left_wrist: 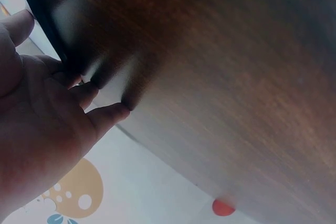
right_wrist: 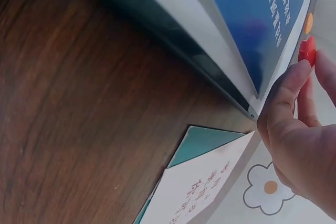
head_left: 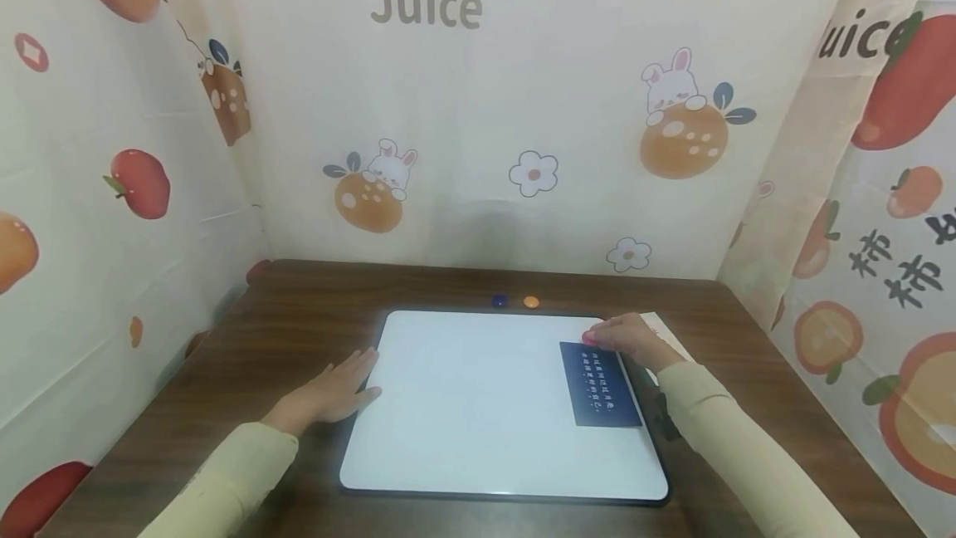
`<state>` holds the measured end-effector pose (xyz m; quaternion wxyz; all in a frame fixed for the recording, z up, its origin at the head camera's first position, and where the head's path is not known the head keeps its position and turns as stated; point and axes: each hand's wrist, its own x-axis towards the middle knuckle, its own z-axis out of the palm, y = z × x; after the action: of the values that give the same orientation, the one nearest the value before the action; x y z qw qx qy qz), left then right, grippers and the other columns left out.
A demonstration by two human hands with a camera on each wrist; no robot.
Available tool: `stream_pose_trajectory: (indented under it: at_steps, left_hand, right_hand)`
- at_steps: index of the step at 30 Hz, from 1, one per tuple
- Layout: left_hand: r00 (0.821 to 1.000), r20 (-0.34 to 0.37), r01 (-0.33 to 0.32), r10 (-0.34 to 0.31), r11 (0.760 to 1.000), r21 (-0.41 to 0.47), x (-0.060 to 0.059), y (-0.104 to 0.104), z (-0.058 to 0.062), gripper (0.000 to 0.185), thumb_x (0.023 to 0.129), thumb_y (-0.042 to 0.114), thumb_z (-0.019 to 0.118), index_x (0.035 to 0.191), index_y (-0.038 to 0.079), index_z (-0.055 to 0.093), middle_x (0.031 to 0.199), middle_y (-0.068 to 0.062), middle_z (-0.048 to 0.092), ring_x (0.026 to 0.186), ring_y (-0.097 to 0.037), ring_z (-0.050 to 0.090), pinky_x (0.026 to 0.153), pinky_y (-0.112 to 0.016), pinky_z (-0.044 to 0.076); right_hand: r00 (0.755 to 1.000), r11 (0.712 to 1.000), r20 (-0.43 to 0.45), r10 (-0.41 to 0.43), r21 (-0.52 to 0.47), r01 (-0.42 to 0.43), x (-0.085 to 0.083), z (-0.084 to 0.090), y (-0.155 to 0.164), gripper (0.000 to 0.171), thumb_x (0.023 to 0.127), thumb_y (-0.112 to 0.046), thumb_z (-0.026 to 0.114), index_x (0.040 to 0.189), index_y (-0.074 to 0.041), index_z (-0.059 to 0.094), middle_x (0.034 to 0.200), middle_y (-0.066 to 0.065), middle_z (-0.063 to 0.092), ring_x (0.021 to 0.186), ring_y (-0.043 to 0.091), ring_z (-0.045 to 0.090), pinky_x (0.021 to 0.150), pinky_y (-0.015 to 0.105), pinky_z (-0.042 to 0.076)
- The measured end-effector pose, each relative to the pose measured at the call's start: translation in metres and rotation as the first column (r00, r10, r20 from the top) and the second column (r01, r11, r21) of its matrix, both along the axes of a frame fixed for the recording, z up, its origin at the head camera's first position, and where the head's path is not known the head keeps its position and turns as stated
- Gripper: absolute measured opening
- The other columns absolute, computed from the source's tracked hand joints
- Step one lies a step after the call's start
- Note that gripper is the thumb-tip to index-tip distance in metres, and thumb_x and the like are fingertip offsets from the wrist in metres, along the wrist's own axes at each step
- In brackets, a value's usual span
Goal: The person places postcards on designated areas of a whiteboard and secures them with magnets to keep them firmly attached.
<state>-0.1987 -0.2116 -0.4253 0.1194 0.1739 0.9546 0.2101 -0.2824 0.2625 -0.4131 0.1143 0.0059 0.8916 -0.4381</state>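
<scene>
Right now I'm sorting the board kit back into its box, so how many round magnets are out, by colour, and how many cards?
Blue magnet: 1
Orange magnet: 1
Red magnet, pinched by the right hand: 1
Dark blue card on the whiteboard: 1
Pale cards lying beside the whiteboard: 2
Total: 6

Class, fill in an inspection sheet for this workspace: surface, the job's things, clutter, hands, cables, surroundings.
Surface: dark wooden table.
Job's things: whiteboard lying flat; blue card on its right part; red magnet at the card's top.
Clutter: blue magnet and orange magnet by the board's far edge; more cards right of the board.
Hands: left hand flat at the board's left edge; right hand pinches the red magnet.
Cables: nothing seen.
Surroundings: printed cloth on three sides.
</scene>
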Motion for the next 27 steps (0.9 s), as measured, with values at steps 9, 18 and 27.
stream_pose_trajectory:
  at_steps: [9,18,27]
  left_hand:
    - [1.000,0.008,0.009,-0.009,1.000,0.012,0.000,0.000,0.001,0.069,0.100,0.035,0.047,0.149,-0.005,0.019,0.155,-0.023,0.015,0.142,-0.043,0.007,0.108,-0.066,0.006]
    - [1.000,0.001,0.003,-0.003,1.000,0.002,0.001,0.000,0.001,0.069,0.099,0.034,0.048,0.149,-0.005,0.019,0.155,-0.024,0.015,0.142,-0.043,0.008,0.108,-0.065,0.007]
    - [1.000,-0.006,0.003,-0.003,1.000,-0.005,0.000,-0.001,0.000,0.070,0.099,0.035,0.048,0.149,-0.004,0.020,0.155,-0.023,0.016,0.142,-0.042,0.008,0.108,-0.065,0.008]
  right_hand:
    - [0.998,0.999,0.027,-0.051,0.008,0.051,-0.007,-0.004,-0.002,0.042,0.084,-0.025,0.075,0.114,0.004,0.067,0.109,0.017,0.067,0.101,0.032,0.063,0.094,0.049,0.046]
    - [0.999,0.998,-0.014,-0.036,0.043,0.036,-0.009,-0.003,-0.002,0.039,0.085,-0.020,0.073,0.113,0.006,0.065,0.106,0.019,0.067,0.092,0.029,0.065,0.089,0.047,0.050]
    - [0.998,0.999,-0.057,-0.005,0.049,0.008,-0.012,-0.005,-0.002,0.037,0.087,-0.014,0.070,0.114,0.011,0.063,0.106,0.023,0.066,0.089,0.029,0.066,0.084,0.044,0.053]
